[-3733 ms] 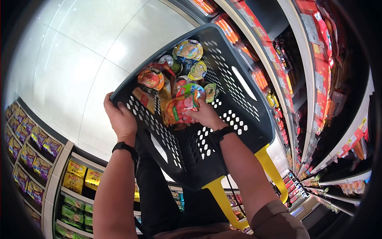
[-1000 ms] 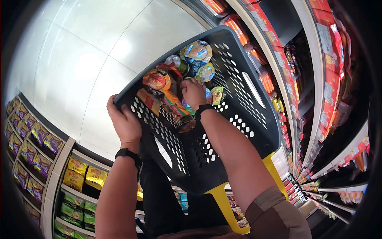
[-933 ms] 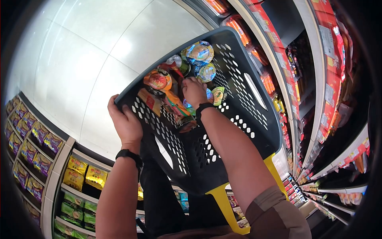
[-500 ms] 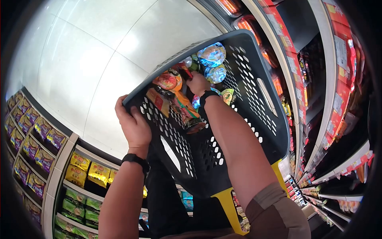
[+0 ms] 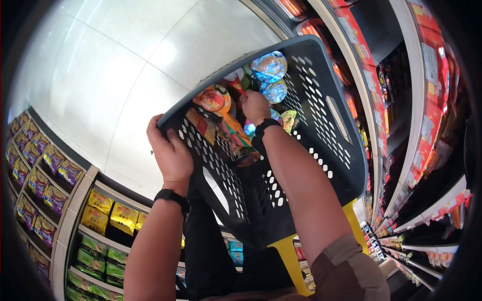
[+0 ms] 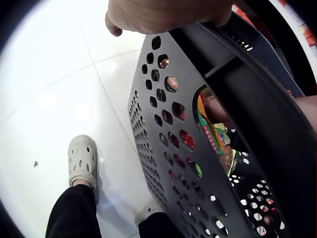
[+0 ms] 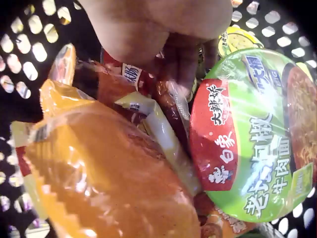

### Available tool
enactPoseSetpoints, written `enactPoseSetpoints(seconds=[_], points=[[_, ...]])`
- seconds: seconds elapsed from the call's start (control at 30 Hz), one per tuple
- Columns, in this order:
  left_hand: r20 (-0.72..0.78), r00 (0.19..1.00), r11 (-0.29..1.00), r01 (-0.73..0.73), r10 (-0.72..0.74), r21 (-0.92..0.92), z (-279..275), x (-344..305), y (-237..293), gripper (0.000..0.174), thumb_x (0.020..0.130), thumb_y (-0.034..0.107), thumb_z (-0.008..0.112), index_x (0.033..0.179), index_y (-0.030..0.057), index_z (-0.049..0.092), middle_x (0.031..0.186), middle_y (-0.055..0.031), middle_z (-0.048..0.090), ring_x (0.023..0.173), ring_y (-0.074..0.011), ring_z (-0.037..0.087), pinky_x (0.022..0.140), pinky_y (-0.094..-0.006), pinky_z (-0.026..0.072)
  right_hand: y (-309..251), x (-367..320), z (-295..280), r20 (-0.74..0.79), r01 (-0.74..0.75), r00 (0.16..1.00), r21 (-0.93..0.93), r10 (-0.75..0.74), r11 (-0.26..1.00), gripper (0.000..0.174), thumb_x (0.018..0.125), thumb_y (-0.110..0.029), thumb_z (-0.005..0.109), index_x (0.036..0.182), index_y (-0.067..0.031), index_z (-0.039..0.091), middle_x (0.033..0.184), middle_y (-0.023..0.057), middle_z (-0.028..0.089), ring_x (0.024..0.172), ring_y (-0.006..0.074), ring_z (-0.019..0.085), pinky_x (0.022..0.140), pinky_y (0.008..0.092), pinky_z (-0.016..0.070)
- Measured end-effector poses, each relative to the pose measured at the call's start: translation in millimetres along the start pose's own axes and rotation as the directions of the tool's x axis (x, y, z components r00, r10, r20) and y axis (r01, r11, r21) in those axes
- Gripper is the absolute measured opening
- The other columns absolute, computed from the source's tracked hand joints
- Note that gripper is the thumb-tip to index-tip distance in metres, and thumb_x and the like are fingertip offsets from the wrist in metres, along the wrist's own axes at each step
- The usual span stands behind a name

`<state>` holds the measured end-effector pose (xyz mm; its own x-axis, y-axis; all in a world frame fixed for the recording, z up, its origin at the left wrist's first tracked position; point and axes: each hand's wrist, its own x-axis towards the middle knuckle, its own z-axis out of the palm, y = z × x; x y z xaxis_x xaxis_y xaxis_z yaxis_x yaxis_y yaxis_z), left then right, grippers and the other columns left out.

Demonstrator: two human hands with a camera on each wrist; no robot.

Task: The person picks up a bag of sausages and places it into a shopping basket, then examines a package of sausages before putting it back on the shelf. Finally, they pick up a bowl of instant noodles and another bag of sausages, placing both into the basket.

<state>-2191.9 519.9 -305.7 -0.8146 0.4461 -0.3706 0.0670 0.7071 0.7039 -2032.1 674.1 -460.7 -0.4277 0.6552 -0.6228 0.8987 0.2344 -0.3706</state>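
My left hand (image 5: pixel 169 153) grips the rim of a dark grey shopping basket (image 5: pixel 261 220), thumb inside and fingers outside. In the left wrist view, that hand (image 6: pixel 168 12) sits over the basket's corner. My right hand (image 5: pixel 257 108) reaches down inside, its fingertips pinching a red packet (image 5: pixel 235 86). In the right wrist view, its curled fingers dip behind the red packet (image 7: pixel 131 74), partly hidden. Beside it lie a green-and-red instant noodle bowl (image 7: pixel 247 144) and an orange plastic packet (image 7: pixel 109 163). Blue-lidded bowls (image 5: pixel 269 66) and an orange noodle bowl (image 5: pixel 212 100) sit farther in.
Yellow handles (image 5: pixel 291 261) hang at the basket's near end. Shelves of red and orange goods (image 5: pixel 396 85) curve along the right. At lower left, a shelf holds yellow packets (image 5: pixel 123 216) and green packets (image 5: pixel 93 266). White floor tiles (image 5: pixel 115 75) stretch beyond the basket.
Earlier my right hand held a red sausage packet near the basket's middle; that hand is now deeper inside, at another spot among the goods. The basket has shifted right in view; my left hand stays on its rim.
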Motion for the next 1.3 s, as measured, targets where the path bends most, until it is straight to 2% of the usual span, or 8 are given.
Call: enactPoseSetpoints(seconds=[0.1, 0.5, 0.87, 0.97, 1.0, 1.1, 1.2, 1.3], points=[[-0.014, 0.999, 0.998, -0.032, 0.033, 0.058, 0.8, 0.1, 0.1, 0.035, 0.094, 0.001, 0.04, 0.129, -0.0003, 0.039, 0.116, -0.0158, 0.051, 0.104, -0.0234, 0.053, 0.094, -0.0332, 0.0418, -3.3, -12.7, -11.5, -0.022, -0.018, 1.0, 0.055, 0.019, 0.998, 0.021, 0.089, -0.021, 0.057, 0.089, -0.0016, 0.065, 0.086, 0.0233, 0.067, 0.085, 0.0408, 0.064, 0.077, 0.0499, 0.0504], [-0.008, 1.0, 1.0, 0.014, -0.014, 0.024, -0.6, -0.4, 6.7, 0.035, 0.094, 0.001, 0.042, 0.129, 0.0004, 0.042, 0.123, -0.0185, 0.049, 0.112, -0.031, 0.053, 0.096, -0.0372, 0.0422, -3.1, -82.4, -53.9, -0.027, -0.101, 0.993, 0.324, 0.116, 0.941, 0.02, 0.091, -0.02, 0.06, 0.097, -0.0008, 0.06, 0.083, 0.0237, 0.064, 0.08, 0.0434, 0.061, 0.067, 0.046, 0.0479], [-0.018, 0.999, 0.998, -0.027, 0.028, 0.062, -1.7, -1.3, 6.9, 0.037, 0.093, -0.001, 0.042, 0.129, 0.0009, 0.042, 0.125, -0.0201, 0.047, 0.116, -0.0359, 0.049, 0.1, -0.0393, 0.0389, -27.0, -133.5, -143.7, -0.282, 0.139, 0.959, 0.561, 0.03, 0.816, 0.021, 0.097, -0.019, 0.056, 0.106, 0.0001, 0.06, 0.085, 0.0122, 0.067, 0.069, 0.0185, 0.064, 0.063, 0.0317, 0.05], [-0.005, 1.0, 0.997, -0.017, 0.017, 0.072, -3.7, -1.3, 13.0, 0.038, 0.093, -0.001, 0.041, 0.131, 0.0015, 0.041, 0.126, -0.0209, 0.046, 0.117, -0.0377, 0.048, 0.1, -0.0404, 0.039, -33.6, -156.1, -179.0, -0.377, 0.207, 0.924, 0.357, -0.062, 0.911, 0.019, 0.096, -0.017, 0.058, 0.104, 0.0003, 0.061, 0.084, 0.0125, 0.068, 0.066, 0.0187, 0.065, 0.06, 0.0311, 0.0496], [-0.005, 0.999, 0.998, -0.039, 0.04, 0.046, -3.4, -0.4, 13.5, 0.038, 0.093, -0.001, 0.041, 0.131, 0.0015, 0.041, 0.126, -0.0209, 0.046, 0.117, -0.0377, 0.048, 0.1, -0.0404, 0.039, -48.4, -167.9, -195.5, -0.275, 0.126, 0.96, 0.57, 0.044, 0.812, 0.019, 0.095, -0.018, 0.06, 0.101, 0.0003, 0.061, 0.082, 0.0154, 0.066, 0.068, 0.0268, 0.065, 0.063, 0.0339, 0.0492], [0.04, 0.994, 0.994, -0.105, 0.104, 0.035, -14.0, 2.4, 2.6, 0.045, 0.092, -0.001, 0.043, 0.136, 0.0008, 0.037, 0.132, -0.0227, 0.044, 0.122, -0.0394, 0.047, 0.103, -0.0416, 0.0389, -54.7, -199.3, -233.6, -0.288, 0.207, 0.954, 0.432, -0.083, 0.878, 0.019, 0.094, -0.019, 0.06, 0.096, 0.0002, 0.059, 0.072, 0.0175, 0.059, 0.064, 0.0306, 0.059, 0.06, 0.035, 0.0464], [0.339, 0.941, 0.992, -0.048, 0.006, 0.117, -47.1, 13.4, 20.1, 0.061, 0.09, 0.006, 0.052, 0.145, -0.0009, 0.026, 0.141, -0.028, 0.039, 0.133, -0.0385, 0.039, 0.109, -0.0409, 0.034, -94.6, -251.2, -293.8, -0.216, 0.118, 0.976, 0.361, -0.04, 0.925, 0.019, 0.095, -0.02, 0.059, 0.094, -0.0009, 0.059, 0.072, 0.0172, 0.057, 0.063, 0.0307, 0.056, 0.06, 0.0358, 0.0452], [0.358, 0.903, 0.957, -0.28, 0.237, 0.073, -80.7, 13.7, 36.8, 0.06, 0.09, 0.006, 0.054, 0.145, -0.0003, 0.029, 0.138, -0.0233, 0.044, 0.129, -0.0345, 0.044, 0.108, -0.0392, 0.0358, -121.0, -308.5, -329.8, -0.263, 0.31, 0.931, 0.211, -0.252, 0.927, 0.019, 0.093, -0.02, 0.062, 0.095, -0.002, 0.059, 0.076, 0.0179, 0.058, 0.07, 0.038, 0.058, 0.063, 0.0401, 0.0473]])
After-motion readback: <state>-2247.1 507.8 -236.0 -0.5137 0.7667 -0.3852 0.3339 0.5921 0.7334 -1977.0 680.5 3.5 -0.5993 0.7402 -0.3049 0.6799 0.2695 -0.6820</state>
